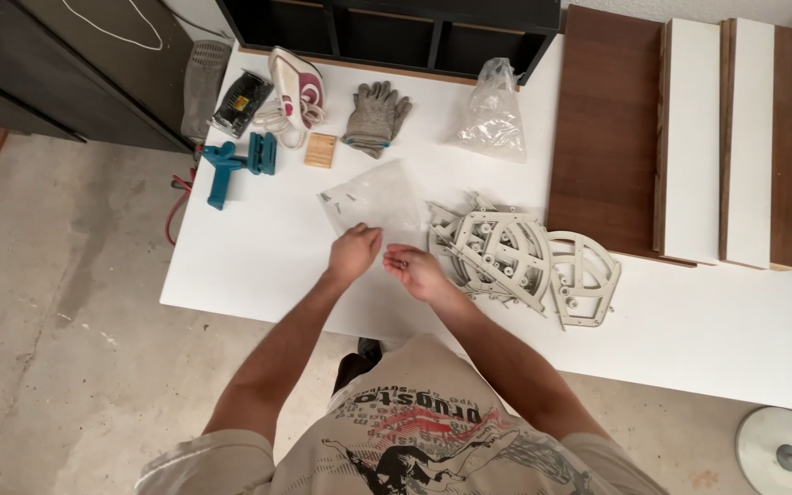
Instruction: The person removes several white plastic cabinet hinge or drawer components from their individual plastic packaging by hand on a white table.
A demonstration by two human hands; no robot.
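A clear plastic bag (pixel 373 200) lies flat on the white table (pixel 258 247) – the left hand (pixel 355 249) rests fingers-curled on its near edge, the right hand (pixel 414 270) just beside cups small dark bits – grey plastic frames (pixel 506 252) lie right.

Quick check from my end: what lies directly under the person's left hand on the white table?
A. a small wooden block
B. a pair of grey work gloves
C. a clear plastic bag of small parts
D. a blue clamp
C: the left hand rests on the near edge of the clear plastic bag, while the gloves, clamp and wooden block lie farther back on the table.
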